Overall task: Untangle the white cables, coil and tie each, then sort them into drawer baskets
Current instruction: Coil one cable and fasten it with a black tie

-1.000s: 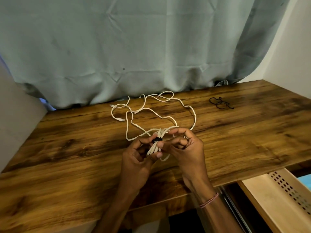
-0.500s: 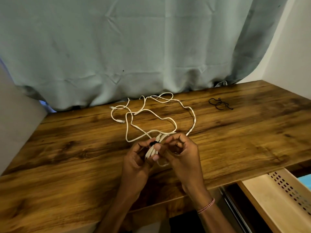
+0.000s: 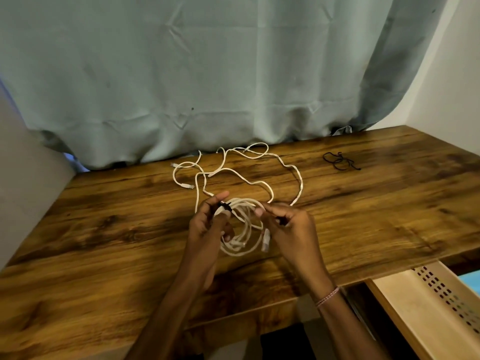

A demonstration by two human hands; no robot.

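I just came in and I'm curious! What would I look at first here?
The two hands in the middle: the left hand and right hand pinch a white cable coil over the wooden table. Behind them, loose white cable sprawls in loops, and black ties lie far right.

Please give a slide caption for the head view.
Left hand and right hand hold a black-tied white cable coil over a brown wooden table.

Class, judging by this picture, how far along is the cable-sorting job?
Done: one white coil is wound, a black tie round it. In hand: the left hand and right hand pinch that coil. Remaining: loose white cables lie tangled behind, spare ties untouched, no coil visible in the drawer basket.
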